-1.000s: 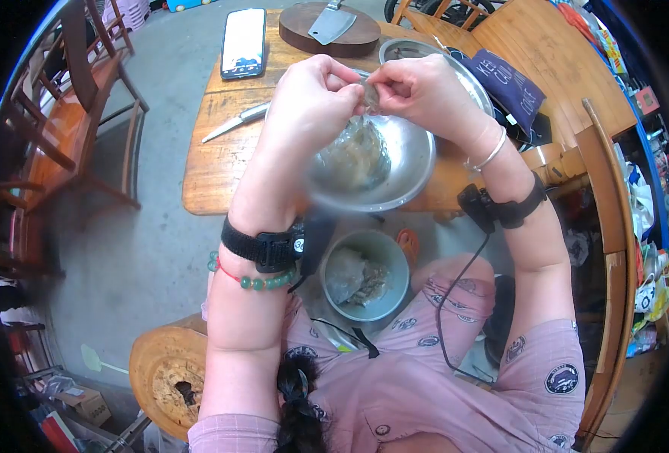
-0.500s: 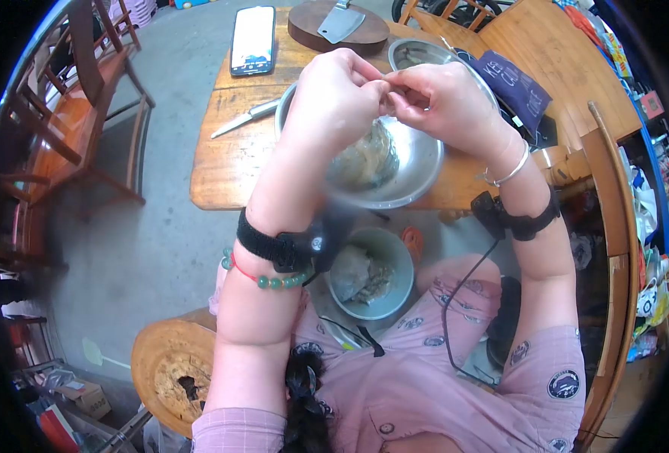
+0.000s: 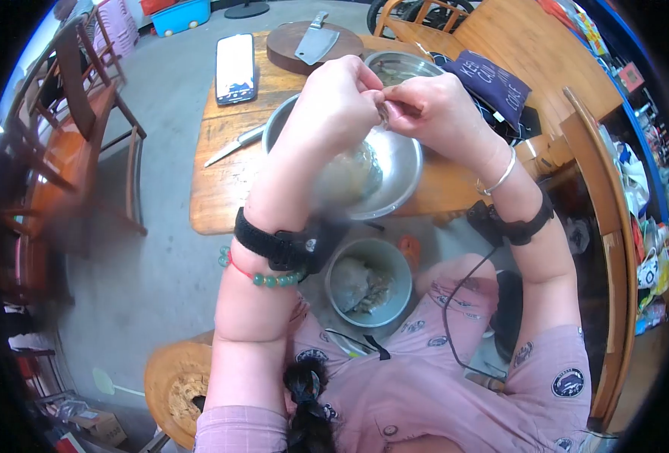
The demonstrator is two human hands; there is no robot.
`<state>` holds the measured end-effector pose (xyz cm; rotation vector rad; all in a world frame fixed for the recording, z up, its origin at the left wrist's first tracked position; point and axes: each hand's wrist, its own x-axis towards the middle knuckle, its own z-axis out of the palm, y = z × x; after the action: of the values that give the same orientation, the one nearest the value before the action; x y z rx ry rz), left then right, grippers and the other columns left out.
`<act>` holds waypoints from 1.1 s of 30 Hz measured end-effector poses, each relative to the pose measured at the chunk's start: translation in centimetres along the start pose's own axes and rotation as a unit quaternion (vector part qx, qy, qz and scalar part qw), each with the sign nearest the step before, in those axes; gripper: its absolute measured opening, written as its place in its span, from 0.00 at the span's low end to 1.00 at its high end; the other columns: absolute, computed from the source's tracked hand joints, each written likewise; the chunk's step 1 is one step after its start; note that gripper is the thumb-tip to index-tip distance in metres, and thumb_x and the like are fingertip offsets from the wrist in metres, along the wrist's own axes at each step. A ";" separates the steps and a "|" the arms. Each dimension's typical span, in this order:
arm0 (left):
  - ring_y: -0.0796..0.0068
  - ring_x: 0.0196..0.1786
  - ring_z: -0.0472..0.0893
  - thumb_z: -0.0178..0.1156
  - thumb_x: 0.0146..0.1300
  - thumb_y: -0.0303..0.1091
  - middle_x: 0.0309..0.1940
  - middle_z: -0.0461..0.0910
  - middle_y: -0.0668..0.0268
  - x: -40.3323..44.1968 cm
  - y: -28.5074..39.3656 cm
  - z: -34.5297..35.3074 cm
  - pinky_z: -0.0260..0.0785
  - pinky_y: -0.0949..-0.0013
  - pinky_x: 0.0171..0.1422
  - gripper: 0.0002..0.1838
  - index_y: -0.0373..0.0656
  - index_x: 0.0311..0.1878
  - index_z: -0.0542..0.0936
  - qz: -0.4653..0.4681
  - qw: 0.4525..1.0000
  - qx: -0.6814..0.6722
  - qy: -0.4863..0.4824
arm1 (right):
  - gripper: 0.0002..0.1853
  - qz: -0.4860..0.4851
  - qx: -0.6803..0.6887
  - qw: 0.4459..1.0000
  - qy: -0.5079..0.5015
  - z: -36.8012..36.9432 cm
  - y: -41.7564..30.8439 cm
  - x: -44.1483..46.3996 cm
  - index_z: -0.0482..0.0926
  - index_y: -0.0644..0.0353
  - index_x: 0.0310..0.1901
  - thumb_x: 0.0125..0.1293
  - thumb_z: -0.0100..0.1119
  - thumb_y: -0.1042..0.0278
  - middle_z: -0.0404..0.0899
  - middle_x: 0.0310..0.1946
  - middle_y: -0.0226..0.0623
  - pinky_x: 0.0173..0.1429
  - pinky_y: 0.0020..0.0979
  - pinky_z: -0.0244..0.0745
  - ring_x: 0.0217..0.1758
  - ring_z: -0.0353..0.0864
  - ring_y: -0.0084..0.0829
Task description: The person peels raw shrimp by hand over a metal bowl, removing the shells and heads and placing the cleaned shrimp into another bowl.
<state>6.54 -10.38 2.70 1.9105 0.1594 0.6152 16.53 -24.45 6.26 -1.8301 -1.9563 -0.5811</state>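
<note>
My left hand (image 3: 342, 98) and my right hand (image 3: 432, 113) meet fingertip to fingertip above a large metal bowl (image 3: 406, 170). Both are closed in a pinch on a small, greyish-brown, wet-looking piece (image 3: 383, 113), mostly hidden by the fingers; its kind is unclear. In the bowl lies a pale, greenish, glistening mass (image 3: 361, 174), partly behind my left forearm. Below the table edge, between my legs, a light bucket (image 3: 395, 306) holds whitish and grey scraps.
On the wooden table (image 3: 217, 189) are a knife (image 3: 232, 146), a phone (image 3: 235, 68), a round chopping board (image 3: 281, 49) with a cleaver (image 3: 318, 44), a second metal bowl (image 3: 402, 64) and a dark purple printed pouch (image 3: 489, 87). A wooden chair (image 3: 85, 136) stands left.
My view has shifted, so the table and its things sit a little left and lower. Both hands stay together over the bowl, and more of the small piece shows between the fingers.
</note>
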 end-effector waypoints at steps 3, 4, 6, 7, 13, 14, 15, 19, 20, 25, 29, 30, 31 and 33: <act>0.80 0.28 0.79 0.58 0.63 0.23 0.25 0.80 0.65 0.7 -0.2 0.0 0.72 0.75 0.34 0.06 0.32 0.42 0.77 0.012 1.000 0.018 -0.018 | 0.06 0.031 0.014 0.999 -0.001 -0.1 0.2 -0.2 0.80 0.63 0.27 0.55 0.61 0.70 0.78 0.21 0.45 0.30 0.37 0.75 0.24 0.80 0.43; 0.80 0.28 0.79 0.58 0.63 0.23 0.25 0.80 0.65 0.9 -0.1 0.0 0.72 0.75 0.34 0.06 0.32 0.42 0.77 0.014 0.999 0.037 -0.022 | 0.05 0.055 0.046 0.997 -0.002 -0.2 0.3 -0.2 0.81 0.63 0.28 0.55 0.61 0.70 0.78 0.21 0.46 0.31 0.36 0.75 0.25 0.80 0.43; 0.80 0.28 0.79 0.58 0.62 0.23 0.25 0.80 0.65 0.9 0.1 -0.1 0.72 0.75 0.34 0.06 0.32 0.42 0.77 0.030 0.999 0.039 -0.021 | 0.06 0.071 0.042 0.997 -0.001 -0.3 0.4 -0.2 0.82 0.62 0.30 0.56 0.60 0.70 0.79 0.22 0.46 0.31 0.35 0.76 0.25 0.81 0.42; 0.80 0.28 0.79 0.58 0.62 0.23 0.25 0.80 0.65 0.8 0.3 -0.2 0.72 0.75 0.34 0.06 0.32 0.42 0.77 0.031 0.998 0.043 -0.025 | 0.06 0.085 0.050 0.995 -0.009 -0.5 0.1 -0.2 0.83 0.62 0.31 0.57 0.60 0.69 0.80 0.22 0.45 0.31 0.34 0.76 0.25 0.81 0.41; 0.79 0.29 0.80 0.58 0.61 0.21 0.26 0.80 0.64 0.9 -1.2 -0.3 0.72 0.74 0.34 0.09 0.32 0.44 0.75 0.033 0.998 0.037 -0.029 | 0.09 0.166 0.127 0.978 -0.029 0.6 -0.7 -0.8 0.83 0.66 0.34 0.58 0.62 0.67 0.82 0.25 0.46 0.34 0.32 0.78 0.28 0.84 0.38; 0.79 0.29 0.80 0.58 0.61 0.21 0.26 0.80 0.64 0.8 -1.4 -0.3 0.72 0.74 0.34 0.09 0.32 0.44 0.75 0.033 0.998 0.039 -0.030 | 0.10 0.169 0.122 0.977 -0.030 0.8 -0.6 -0.8 0.83 0.66 0.34 0.58 0.62 0.67 0.81 0.24 0.46 0.34 0.33 0.78 0.27 0.84 0.39; 0.78 0.30 0.80 0.58 0.61 0.21 0.27 0.81 0.64 0.5 -1.3 -0.5 0.72 0.74 0.34 0.09 0.32 0.44 0.75 0.032 0.998 0.047 -0.032 | 0.10 0.173 0.118 0.977 -0.031 1.0 -0.7 -0.7 0.83 0.66 0.34 0.57 0.62 0.67 0.81 0.24 0.47 0.34 0.33 0.78 0.27 0.83 0.40; 0.78 0.31 0.80 0.57 0.59 0.19 0.28 0.81 0.62 -0.3 -1.3 -1.0 0.72 0.74 0.35 0.09 0.32 0.44 0.76 0.015 0.999 0.042 -0.023 | 0.09 0.167 0.130 0.977 -0.024 1.4 -1.3 -0.2 0.82 0.65 0.31 0.56 0.62 0.67 0.78 0.22 0.49 0.33 0.35 0.77 0.25 0.82 0.43; 0.78 0.31 0.80 0.57 0.59 0.19 0.28 0.81 0.62 -0.4 -1.2 -1.1 0.72 0.74 0.35 0.09 0.32 0.44 0.76 0.015 0.999 0.043 -0.021 | 0.09 0.127 0.092 0.988 -0.013 1.8 -1.2 -0.1 0.82 0.65 0.29 0.56 0.62 0.67 0.77 0.21 0.49 0.32 0.35 0.77 0.24 0.81 0.44; 0.78 0.30 0.80 0.55 0.59 0.18 0.28 0.81 0.62 -0.4 -1.0 -1.1 0.73 0.73 0.34 0.10 0.32 0.45 0.76 0.002 0.998 0.070 -0.001 | 0.08 0.056 0.036 0.998 0.010 1.8 -1.0 0.3 0.81 0.65 0.25 0.55 0.61 0.68 0.75 0.20 0.50 0.31 0.36 0.76 0.23 0.79 0.47; 0.79 0.30 0.80 0.56 0.58 0.18 0.28 0.81 0.62 -0.3 -1.2 -1.1 0.72 0.74 0.34 0.11 0.31 0.46 0.76 0.027 0.999 0.025 -0.003 | 0.08 0.117 0.111 0.987 -0.005 0.9 -1.6 0.5 0.82 0.65 0.26 0.56 0.60 0.69 0.79 0.20 0.46 0.31 0.31 0.78 0.23 0.83 0.38; 0.79 0.30 0.80 0.56 0.58 0.18 0.27 0.81 0.62 -0.3 -1.2 -1.0 0.72 0.74 0.34 0.12 0.31 0.46 0.76 0.026 0.999 0.027 -0.006 | 0.08 0.150 0.146 0.978 -0.011 0.8 -1.7 0.6 0.82 0.66 0.26 0.57 0.60 0.70 0.81 0.20 0.45 0.31 0.29 0.79 0.23 0.84 0.33; 0.79 0.30 0.80 0.56 0.58 0.18 0.26 0.81 0.62 -0.3 -1.3 -1.0 0.72 0.74 0.34 0.12 0.31 0.47 0.76 0.025 0.999 0.029 -0.009 | 0.08 0.150 0.146 0.978 -0.012 0.7 -1.7 0.6 0.82 0.66 0.26 0.57 0.60 0.70 0.81 0.20 0.45 0.31 0.29 0.79 0.23 0.84 0.33; 0.79 0.29 0.80 0.56 0.58 0.19 0.26 0.81 0.63 -0.3 -1.1 -1.0 0.72 0.74 0.34 0.12 0.31 0.46 0.76 0.029 0.999 0.027 -0.016 | 0.07 0.169 0.161 0.972 -0.033 0.4 -1.7 0.6 0.82 0.66 0.27 0.57 0.60 0.71 0.83 0.20 0.42 0.31 0.26 0.80 0.23 0.86 0.27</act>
<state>5.96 -9.20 1.90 1.9826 0.1019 0.6248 14.81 -23.84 6.18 -1.9247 -1.6076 -0.0895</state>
